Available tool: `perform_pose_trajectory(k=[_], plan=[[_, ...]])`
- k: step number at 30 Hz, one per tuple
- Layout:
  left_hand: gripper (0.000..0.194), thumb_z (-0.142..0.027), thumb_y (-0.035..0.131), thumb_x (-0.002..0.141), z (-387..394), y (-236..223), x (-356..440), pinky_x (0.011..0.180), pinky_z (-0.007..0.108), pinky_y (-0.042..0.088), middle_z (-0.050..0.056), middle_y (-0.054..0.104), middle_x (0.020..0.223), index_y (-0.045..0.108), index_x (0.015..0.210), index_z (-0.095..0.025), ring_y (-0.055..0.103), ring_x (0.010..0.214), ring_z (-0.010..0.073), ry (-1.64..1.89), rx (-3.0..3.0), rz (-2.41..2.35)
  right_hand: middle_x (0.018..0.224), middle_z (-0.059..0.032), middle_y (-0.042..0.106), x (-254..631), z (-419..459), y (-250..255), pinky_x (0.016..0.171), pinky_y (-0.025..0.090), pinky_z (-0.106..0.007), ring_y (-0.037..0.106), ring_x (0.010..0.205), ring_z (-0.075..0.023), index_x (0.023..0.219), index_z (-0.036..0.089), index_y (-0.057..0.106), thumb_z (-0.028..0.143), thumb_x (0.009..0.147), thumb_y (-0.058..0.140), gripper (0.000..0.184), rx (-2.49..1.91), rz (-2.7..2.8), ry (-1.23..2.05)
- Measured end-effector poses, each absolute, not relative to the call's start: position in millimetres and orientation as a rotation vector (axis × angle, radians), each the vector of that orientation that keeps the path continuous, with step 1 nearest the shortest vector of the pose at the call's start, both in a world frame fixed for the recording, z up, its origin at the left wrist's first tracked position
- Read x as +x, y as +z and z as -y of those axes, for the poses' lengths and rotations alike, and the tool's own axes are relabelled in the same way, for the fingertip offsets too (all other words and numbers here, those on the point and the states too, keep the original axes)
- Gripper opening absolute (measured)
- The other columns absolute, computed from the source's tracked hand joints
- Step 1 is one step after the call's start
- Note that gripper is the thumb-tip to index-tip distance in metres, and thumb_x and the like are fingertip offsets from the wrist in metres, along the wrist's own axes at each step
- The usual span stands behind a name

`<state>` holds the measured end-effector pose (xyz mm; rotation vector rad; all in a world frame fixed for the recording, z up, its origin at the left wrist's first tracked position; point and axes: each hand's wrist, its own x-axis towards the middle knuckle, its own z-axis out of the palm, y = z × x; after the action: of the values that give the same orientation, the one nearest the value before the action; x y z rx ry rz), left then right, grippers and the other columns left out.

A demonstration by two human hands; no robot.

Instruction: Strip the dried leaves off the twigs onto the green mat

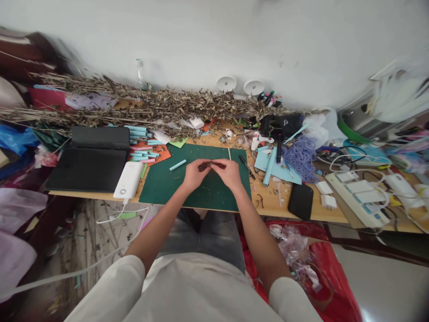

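My left hand [196,173] and my right hand [228,172] meet fingertip to fingertip above a green cutting mat [161,183]. Both are closed in a pinch around something small, dark and thin that I cannot make out. On the mat, left of my left hand, lies a light blue paper tube [178,165]. A thin pale stick [229,154] rests by the mat's top edge. A black pen-like tool [247,166] lies across the mat's right edge, beyond my right hand. Small scraps are scattered on the mat.
Dried plant stems [187,105] run along the wall side. Left are a black tablet case [90,167], a white power bank [128,180] and rolled paper tubes [142,154]. To the right are purple yarn [300,156], a glue gun [258,140], a black phone [300,201] and a power strip [358,201].
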<state>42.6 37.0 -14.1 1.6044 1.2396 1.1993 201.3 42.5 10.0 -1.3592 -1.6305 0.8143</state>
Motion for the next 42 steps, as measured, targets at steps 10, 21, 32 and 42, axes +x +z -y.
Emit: perform_pose_trajectory(k=[10,21,32,42], plan=[[0.021,-0.023,0.066,0.073,-39,-24,33,0.076,0.031,0.053,0.006,0.072,0.087,0.070,0.092,-0.015,0.066,0.078,0.0177,1.205,1.441,-1.254,0.085,-0.0059,0.074,202,-44,5,0.073,0.055,-0.030,0.068,0.073,-0.0187,0.087,0.018,0.074,0.029,0.075,0.064,0.019,-1.355,1.545,0.838],[0.035,-0.027,0.073,0.068,-40,-26,37,0.085,0.037,0.053,0.009,0.071,0.104,0.071,0.101,-0.015,0.067,0.087,0.0204,1.262,1.133,-1.174,0.089,-0.0072,0.074,197,-41,-5,0.074,0.056,-0.032,0.069,0.077,-0.0199,0.092,0.017,0.074,0.028,0.075,0.064,0.023,-1.345,1.420,0.836],[0.024,-0.023,0.070,0.070,-42,-32,34,0.079,0.035,0.055,0.008,0.072,0.088,0.069,0.091,-0.013,0.067,0.079,0.0176,1.258,1.163,-1.147,0.091,-0.0060,0.072,197,-36,-4,0.071,0.053,-0.028,0.066,0.076,-0.0172,0.093,0.018,0.073,0.026,0.079,0.058,0.021,-1.330,1.547,0.752],[0.026,-0.029,0.073,0.067,-41,-24,34,0.073,0.034,0.056,0.007,0.073,0.081,0.072,0.087,-0.014,0.067,0.072,0.0179,1.256,1.154,-1.276,0.086,-0.0040,0.073,196,-38,-5,0.073,0.052,-0.029,0.066,0.073,-0.0177,0.089,0.019,0.073,0.026,0.077,0.059,0.020,-1.404,1.560,0.749]])
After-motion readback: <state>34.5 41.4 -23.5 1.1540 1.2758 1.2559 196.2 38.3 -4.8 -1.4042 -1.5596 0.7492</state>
